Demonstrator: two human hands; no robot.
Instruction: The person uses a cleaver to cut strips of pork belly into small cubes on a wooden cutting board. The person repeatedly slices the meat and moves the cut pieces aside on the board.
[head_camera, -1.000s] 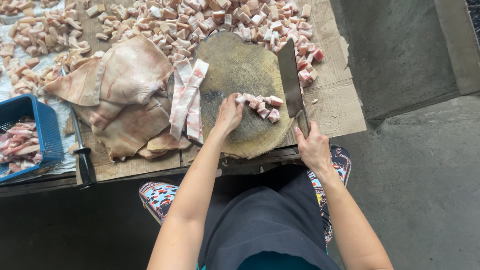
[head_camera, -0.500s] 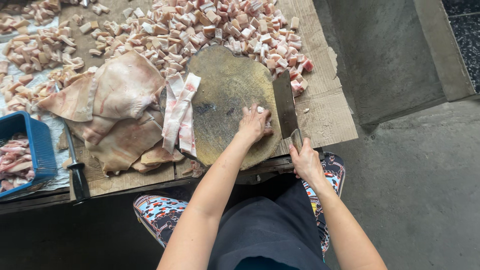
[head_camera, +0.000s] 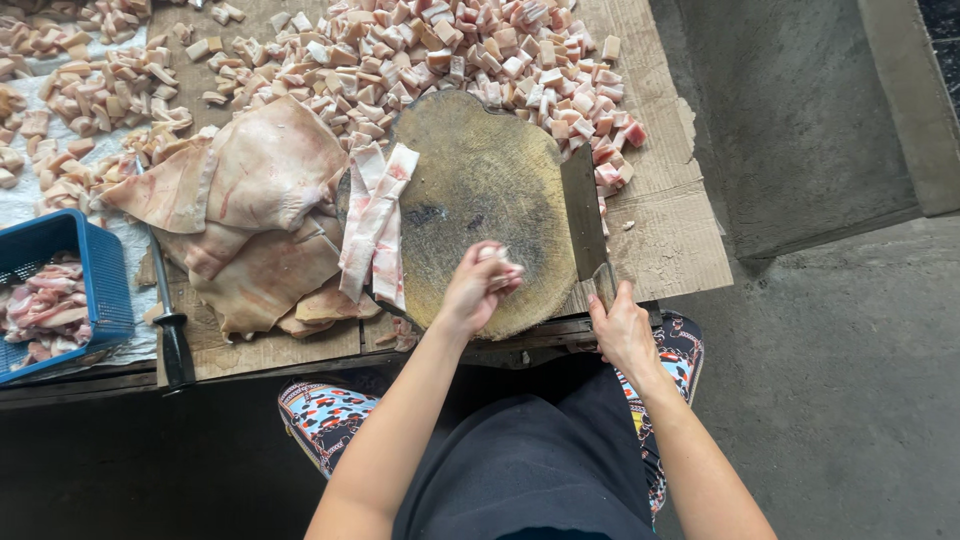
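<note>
The left hand is over the near part of the round, worn wooden chopping block. Its fingers are curled shut around a few small pink-white meat cubes, held w/ the fingertips just above the wood. The right hand is at the near right edge of the block, its grip closed on the handle of the rectangular steel cleaver. The blade lies along the right side of the block, pointing far.

The cubes look soft, fatty and probably slippery, also light; I judge a cupped grip from the sides is better than a pinch, as pieces can slide out. The cleaver looks heavy & stiff, so the handle is the only safe place to take it.

On the left edge of the block lie long pale strips of pork, and left of them big flat slabs of pork skin on the cardboard-covered bench. At the far side is a wide heap of cut meat cubes. Far left stands a blue plastic basket w/ meat inside. A black-handled sharpening rod lies near the bench edge.
</note>
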